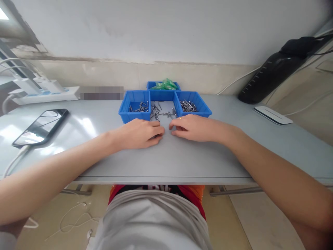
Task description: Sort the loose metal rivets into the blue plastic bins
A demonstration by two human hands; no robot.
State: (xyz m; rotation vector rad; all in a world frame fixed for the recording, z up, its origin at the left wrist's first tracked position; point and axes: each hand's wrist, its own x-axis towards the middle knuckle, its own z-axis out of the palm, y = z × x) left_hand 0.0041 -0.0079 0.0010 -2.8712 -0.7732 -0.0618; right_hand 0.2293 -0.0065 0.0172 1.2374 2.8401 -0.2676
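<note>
My left hand [142, 133] rests on the grey table in front of the left blue bin [135, 95], its fingers curled; whether they hold anything is hidden. My right hand [191, 127] lies in front of the right blue bin [195, 94], thumb and fingers bent and apart, with nothing seen between them. The fingertips of both hands face each other across a small gap. Just beyond them, loose metal rivets [155, 111] lie on the table between the bins. Both side bins hold more such pieces. The rear blue bin [163, 94] holds green plastic packets [166, 84].
A phone [41, 127] with a cable and a white power strip [49, 95] are at the left. On the right, a black bottle [275, 71] leans against the wall near a white flat device [273, 115]. The table's front edge [166, 180] runs before my body.
</note>
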